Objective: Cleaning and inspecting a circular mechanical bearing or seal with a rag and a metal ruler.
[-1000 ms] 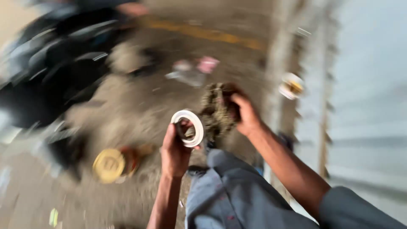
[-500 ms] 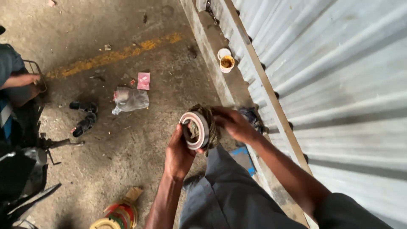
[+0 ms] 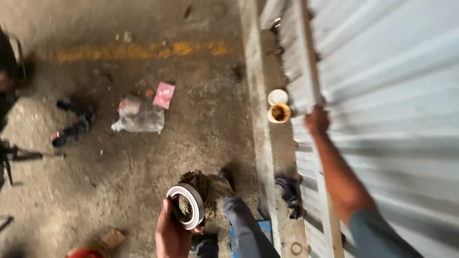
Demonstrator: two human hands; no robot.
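Observation:
My left hand (image 3: 170, 235) holds a round part with a white rim and a dark hollow centre (image 3: 186, 206), with a wad of brownish fibrous rag (image 3: 200, 185) bunched behind it. My right hand (image 3: 316, 119) is stretched out to the right and rests on the wooden rail (image 3: 306, 62) of a corrugated metal wall (image 3: 387, 95); its fingers curl over the rail edge. My grey trouser leg (image 3: 244, 224) shows below, between the arms.
A small open can with brown contents (image 3: 279, 113) and its white lid (image 3: 278, 96) stand on the concrete ledge by the wall. A crumpled plastic bag (image 3: 139, 117) and pink packet (image 3: 164, 94) lie on the dirty floor. Dark tools (image 3: 71, 129) lie at left.
My right hand has let go of the rag and part and reached up to the wall rail. The left hand alone keeps the part. The view has swung towards the wall.

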